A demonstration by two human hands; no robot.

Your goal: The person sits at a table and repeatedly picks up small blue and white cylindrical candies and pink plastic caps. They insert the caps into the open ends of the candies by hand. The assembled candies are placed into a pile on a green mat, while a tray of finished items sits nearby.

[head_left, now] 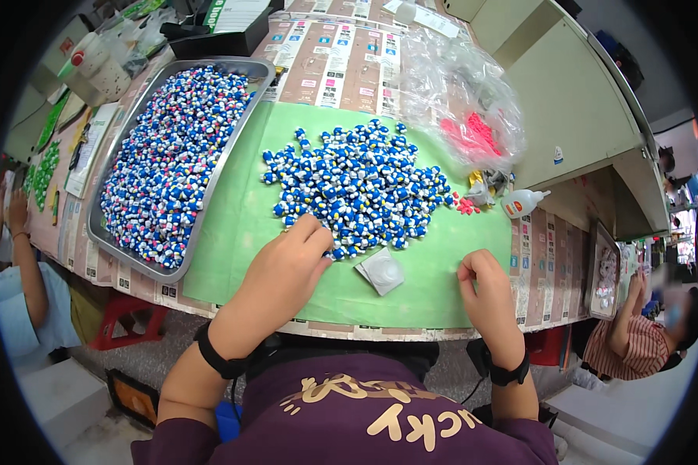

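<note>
A loose pile of small blue-and-white pieces (pixel 364 182), some with yellow bits, is spread over a green mat (pixel 411 298). My left hand (pixel 283 260) reaches to the pile's near left edge, its fingers bent and closed by the pieces; whatever they grip is hidden. Over the mat's right side my right hand (pixel 488 288) is held with thumb and forefinger curled together, and anything between them is too small to see. Between my hands lies a small grey-white square pad (pixel 381 271) with a round, pale top.
A metal tray (pixel 198 225) full of similar pieces stands at the left. To the right are tiny pink-red pieces (pixel 465 205), a white squeeze bottle (pixel 523 203) and a clear plastic bag (pixel 442 85) with pink pieces. A beige cabinet (pixel 574 101) borders the right; co-workers sit at both sides.
</note>
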